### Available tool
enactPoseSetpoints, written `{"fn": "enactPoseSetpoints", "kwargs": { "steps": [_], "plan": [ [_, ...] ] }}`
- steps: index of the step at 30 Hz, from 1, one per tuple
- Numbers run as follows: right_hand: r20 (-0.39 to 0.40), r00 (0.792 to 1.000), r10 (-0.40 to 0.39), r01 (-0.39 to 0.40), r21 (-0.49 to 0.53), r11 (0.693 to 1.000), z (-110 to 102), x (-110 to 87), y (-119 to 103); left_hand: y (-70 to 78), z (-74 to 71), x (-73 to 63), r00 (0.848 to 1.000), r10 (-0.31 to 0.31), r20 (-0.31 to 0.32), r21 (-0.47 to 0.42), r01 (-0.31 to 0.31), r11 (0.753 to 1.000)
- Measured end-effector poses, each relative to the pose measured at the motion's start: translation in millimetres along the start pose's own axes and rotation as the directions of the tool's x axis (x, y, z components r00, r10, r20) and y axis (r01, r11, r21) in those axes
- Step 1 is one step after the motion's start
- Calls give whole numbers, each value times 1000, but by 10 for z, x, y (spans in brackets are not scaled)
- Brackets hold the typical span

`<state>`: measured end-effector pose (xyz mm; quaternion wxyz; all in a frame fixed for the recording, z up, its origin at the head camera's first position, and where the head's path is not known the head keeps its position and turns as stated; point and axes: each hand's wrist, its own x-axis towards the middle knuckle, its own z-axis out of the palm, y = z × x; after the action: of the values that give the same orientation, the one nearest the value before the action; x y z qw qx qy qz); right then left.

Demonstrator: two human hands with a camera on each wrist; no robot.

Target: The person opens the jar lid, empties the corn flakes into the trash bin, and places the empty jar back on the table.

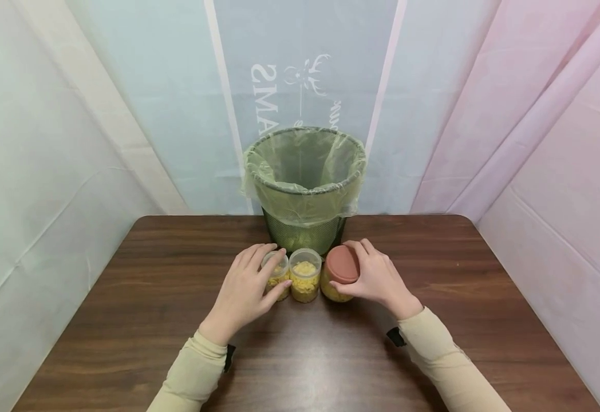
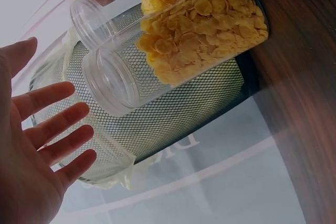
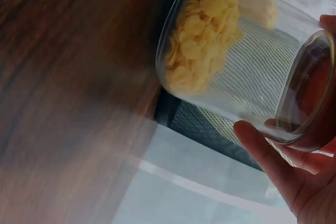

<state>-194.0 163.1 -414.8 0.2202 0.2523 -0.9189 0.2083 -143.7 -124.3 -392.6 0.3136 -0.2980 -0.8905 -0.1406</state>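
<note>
Three clear jars of yellow cornflakes stand side by side on the table. My left hand (image 1: 243, 289) is at the left jar (image 1: 278, 281), which has no lid. In the left wrist view its fingers (image 2: 58, 121) are spread and straight beside the jar's mouth, apart from it. The middle jar (image 1: 305, 280) is lidless too and stands upright. With thumb and fingers around its top, my right hand (image 1: 379, 277) grips the wider right jar (image 1: 333, 290), capped by a reddish-brown lid (image 1: 343, 264). The right wrist view shows flakes (image 3: 202, 40) filling only the jar's lower part.
Directly behind the jars stands a dark mesh waste bin (image 1: 302, 234) lined with a translucent yellowish bag (image 1: 305, 209). The dark wood table (image 1: 300, 366) reaches back to pale fabric curtains (image 1: 166, 86), which also hang at both sides.
</note>
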Motion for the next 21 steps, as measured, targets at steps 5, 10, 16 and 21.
{"fn": "enactPoseSetpoints", "kwargs": {
  "steps": [5, 10, 16, 21],
  "plan": [
    [-60, 998, 2, 0, 32, 999, -155, -38, -26, 32, 1, 6, 1000, -7, 6, -19, 8, 1000],
    [-109, 994, -14, 21, 61, 998, -339, -49, -55, 73, 6, 39, 1000, -1, -11, -41, 1, 999],
    [-142, 990, -23, 39, 106, 994, -522, -57, -98, 106, 28, 78, 999, 15, -32, -57, -17, 998],
    [-154, 988, -10, 35, 163, 986, -635, -65, -163, 130, 37, 112, 999, 29, -23, -60, -30, 998]
  ]
}}
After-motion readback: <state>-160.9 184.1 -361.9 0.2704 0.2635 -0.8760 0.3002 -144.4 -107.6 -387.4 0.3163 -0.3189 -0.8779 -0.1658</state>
